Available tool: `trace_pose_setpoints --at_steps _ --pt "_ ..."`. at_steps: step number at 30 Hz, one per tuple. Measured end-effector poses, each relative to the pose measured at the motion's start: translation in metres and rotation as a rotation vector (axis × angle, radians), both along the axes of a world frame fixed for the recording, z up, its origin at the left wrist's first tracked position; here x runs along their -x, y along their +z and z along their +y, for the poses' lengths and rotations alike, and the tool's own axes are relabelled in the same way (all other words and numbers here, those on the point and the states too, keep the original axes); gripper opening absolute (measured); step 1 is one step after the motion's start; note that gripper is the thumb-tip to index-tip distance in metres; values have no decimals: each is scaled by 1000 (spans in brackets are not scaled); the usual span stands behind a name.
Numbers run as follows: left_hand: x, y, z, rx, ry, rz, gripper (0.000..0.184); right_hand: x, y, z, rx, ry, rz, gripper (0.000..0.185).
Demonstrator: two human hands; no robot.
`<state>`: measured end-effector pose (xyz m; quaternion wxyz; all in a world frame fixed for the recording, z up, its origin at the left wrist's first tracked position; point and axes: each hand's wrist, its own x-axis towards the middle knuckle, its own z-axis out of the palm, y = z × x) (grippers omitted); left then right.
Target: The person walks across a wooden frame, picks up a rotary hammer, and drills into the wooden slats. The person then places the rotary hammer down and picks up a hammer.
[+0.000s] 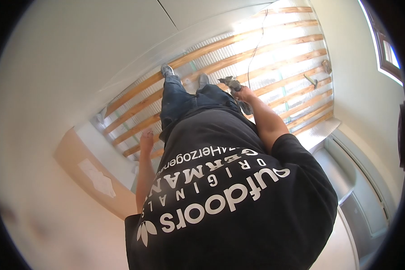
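My right hand [244,93] grips a cordless drill [231,83] beside my right thigh, its front end pointing left over the slats. My left hand [147,138] hangs low at my left side, fingers curled in. Whether anything small is inside it cannot be seen. Wooden slats [220,59] run in parallel rows under and around my shoes [167,70], with shiny silvery sheeting [297,43] between them.
A hammer-like tool with a yellow handle [310,81] lies on the slats at right, near a brownish lump [326,67]. A dark cable [257,47] crosses the slats. Pale walls [353,76] surround the floor. A brown board [83,157] stands at left.
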<state>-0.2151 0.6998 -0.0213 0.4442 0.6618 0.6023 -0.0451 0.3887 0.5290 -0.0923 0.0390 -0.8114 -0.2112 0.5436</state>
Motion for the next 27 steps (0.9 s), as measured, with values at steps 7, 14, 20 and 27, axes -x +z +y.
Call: trace_pose_setpoints --at_steps 7,14,20,27 --pt "13 -24 10 -1 -93 37 34 0 29 1 -12 -64 47 40" --pt "-33 26 15 42 144 -67 36 -1 11 -9 0 -85 58 40" --pt "-35 27 -15 47 -1 33 35 -4 6 0 -1 23 -20 41" --pt "15 -17 -14 72 69 51 36 -12 21 -1 -95 179 22 42"
